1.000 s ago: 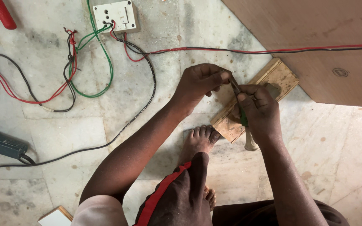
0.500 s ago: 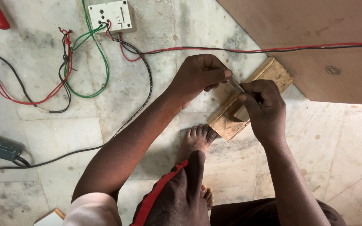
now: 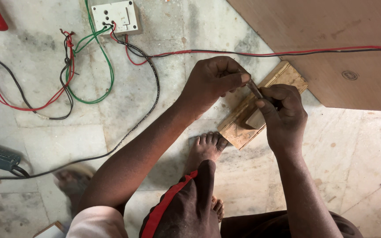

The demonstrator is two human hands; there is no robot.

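the left hand (image 3: 212, 81) and the right hand (image 3: 283, 110) met over a small wooden block (image 3: 261, 105) on the floor, with a thin metal tool (image 3: 255, 90) caught between them. the right fingers were curled tight around the tool's lower part, and the left thumb and forefinger were pinched together at its upper end, so both hands were closed on it. the tip sat just under the right fingers, against the block, though the contact itself was hidden. judging by this, the work on the block looked midway: the tool was set, but no finished hole or fixing showed. the block was pale, rough-grained and rectangular, with stepped edges, and a bare foot (image 3: 206, 147) touched its near corner. beyond the left knuckles lay a white socket plate (image 3: 115, 16) trailing red, green and black wires (image 3: 89, 75) across the mottled stone floor (image 3: 367, 167). a smooth brown board (image 3: 331, 39) lay past the right fingers.
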